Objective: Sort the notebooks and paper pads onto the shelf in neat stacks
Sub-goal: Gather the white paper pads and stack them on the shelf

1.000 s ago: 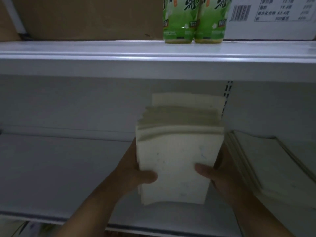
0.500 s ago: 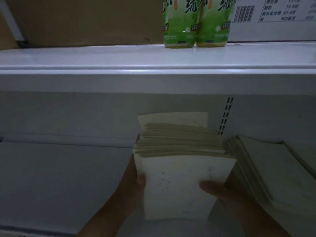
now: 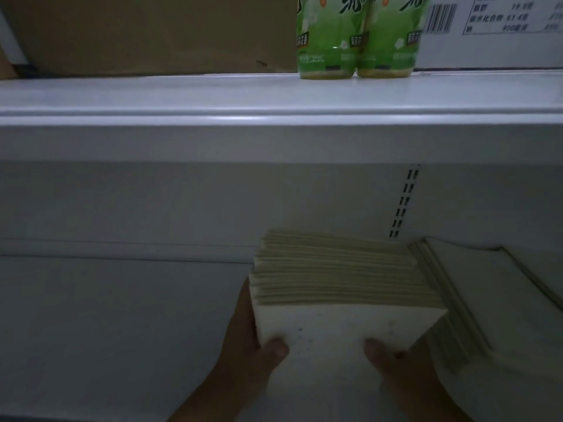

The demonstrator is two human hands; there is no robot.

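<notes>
Pad stack (image 3: 341, 324): held on end, tilted, page edges facing up, low over lower shelf (image 3: 106, 315); right side close against second stack (image 3: 487, 300) lying slanted at right. Resting on shelf or not: cannot tell. Left hand (image 3: 253, 354): clamped on stack's left edge, thumb across front cover, fingers hidden behind. Right hand (image 3: 393, 360): matching grip at lower right, thumb on cover. Upper shelf (image 3: 213, 99): two green bottles (image 3: 329, 41) side by side, brown cardboard box (image 3: 152, 32) left, white printed carton (image 3: 502, 35) right.
</notes>
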